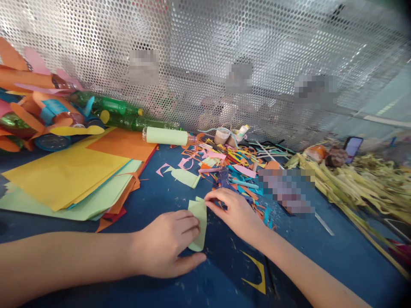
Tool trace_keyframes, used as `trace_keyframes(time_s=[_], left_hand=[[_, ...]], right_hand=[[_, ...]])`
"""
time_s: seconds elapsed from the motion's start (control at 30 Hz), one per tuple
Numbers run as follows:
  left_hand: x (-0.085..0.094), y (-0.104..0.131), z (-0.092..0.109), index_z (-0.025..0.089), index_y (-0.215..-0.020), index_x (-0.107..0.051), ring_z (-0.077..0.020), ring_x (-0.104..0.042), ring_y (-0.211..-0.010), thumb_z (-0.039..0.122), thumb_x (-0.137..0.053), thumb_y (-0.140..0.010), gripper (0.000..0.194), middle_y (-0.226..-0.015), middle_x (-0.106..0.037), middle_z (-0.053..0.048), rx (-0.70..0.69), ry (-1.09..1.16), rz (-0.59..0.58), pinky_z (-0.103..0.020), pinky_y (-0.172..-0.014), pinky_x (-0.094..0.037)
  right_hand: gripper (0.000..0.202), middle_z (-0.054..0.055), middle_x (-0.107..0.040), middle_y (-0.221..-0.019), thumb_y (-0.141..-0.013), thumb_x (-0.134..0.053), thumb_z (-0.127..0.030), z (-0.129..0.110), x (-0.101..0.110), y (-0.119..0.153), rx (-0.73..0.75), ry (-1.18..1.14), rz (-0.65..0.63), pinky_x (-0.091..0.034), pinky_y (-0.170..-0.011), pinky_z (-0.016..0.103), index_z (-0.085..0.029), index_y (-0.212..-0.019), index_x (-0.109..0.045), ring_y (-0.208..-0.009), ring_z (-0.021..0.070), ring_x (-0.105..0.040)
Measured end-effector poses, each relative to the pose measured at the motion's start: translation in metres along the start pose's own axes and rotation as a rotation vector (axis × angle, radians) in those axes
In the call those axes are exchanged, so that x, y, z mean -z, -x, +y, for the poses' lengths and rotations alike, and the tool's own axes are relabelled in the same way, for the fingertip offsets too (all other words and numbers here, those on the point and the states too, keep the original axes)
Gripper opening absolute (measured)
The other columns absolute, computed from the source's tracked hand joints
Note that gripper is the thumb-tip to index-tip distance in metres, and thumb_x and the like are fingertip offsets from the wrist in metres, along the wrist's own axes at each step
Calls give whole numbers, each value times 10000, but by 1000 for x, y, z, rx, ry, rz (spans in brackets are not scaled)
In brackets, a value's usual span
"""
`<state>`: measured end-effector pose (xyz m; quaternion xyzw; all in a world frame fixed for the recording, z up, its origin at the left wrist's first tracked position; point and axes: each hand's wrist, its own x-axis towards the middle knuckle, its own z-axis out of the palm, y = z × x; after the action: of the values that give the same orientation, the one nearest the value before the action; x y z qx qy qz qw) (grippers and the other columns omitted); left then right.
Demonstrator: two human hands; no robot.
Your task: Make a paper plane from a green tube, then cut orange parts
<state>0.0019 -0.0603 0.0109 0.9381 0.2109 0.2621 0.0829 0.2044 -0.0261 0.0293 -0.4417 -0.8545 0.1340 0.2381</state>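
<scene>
A pale green paper piece (201, 222) with rounded lower corners lies on the blue table in front of me. Resting across its left side, my left hand (170, 244) holds it down with the fingers flat and the thumb spread apart below. At the top right corner, my right hand (233, 209) pinches the paper's edge between thumb and forefinger, where a small bit is folded or curled up. Just beyond is another pale green paper cutout (184, 176). A yellow paper offcut (258, 273) with a curved notch lies nearer me, below the right forearm.
Coloured paper sheets (70, 171) are stacked at left. Behind them lie green plastic bottles (115, 107) and a bottle wrapped in green paper (167, 136). Paper scraps (224, 160) are heaped mid-table. Dried husks (349, 201) and a phone (353, 145) are at right, before a perforated metal screen (199, 51).
</scene>
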Motion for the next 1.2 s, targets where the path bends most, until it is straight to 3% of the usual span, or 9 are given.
trace_keyframes(time_s=[0.2, 0.63, 1.2], left_hand=[[-5, 2, 12, 98, -953, -614, -240, -591, -919, 327, -476, -829, 294, -902, -654, -146, -30, 30, -5, -366, -840, -487], [-6, 3, 9, 106, -944, -603, -234, -582, -917, 311, -461, -843, 269, -878, -650, -135, -30, 14, -51, -369, -833, -488], [-6, 2, 9, 107, -976, -593, -236, -574, -922, 292, -449, -849, 267, -897, -644, -135, -26, 18, -59, -378, -845, -479]], right_hand=[[63, 0, -630, -855, -819, -567, -155, -4, -5, 2, 26, -8, -24, -432, -794, 286, -210, -846, -584, -845, 149, -561], [97, -5, -613, -783, -766, -606, -107, -10, 1, 1, -16, -51, -99, -435, -717, 257, -191, -721, -585, -773, 135, -554], [104, -7, -600, -795, -765, -608, -97, -3, -5, 2, 13, -75, -105, -424, -728, 253, -194, -739, -582, -791, 133, -545]])
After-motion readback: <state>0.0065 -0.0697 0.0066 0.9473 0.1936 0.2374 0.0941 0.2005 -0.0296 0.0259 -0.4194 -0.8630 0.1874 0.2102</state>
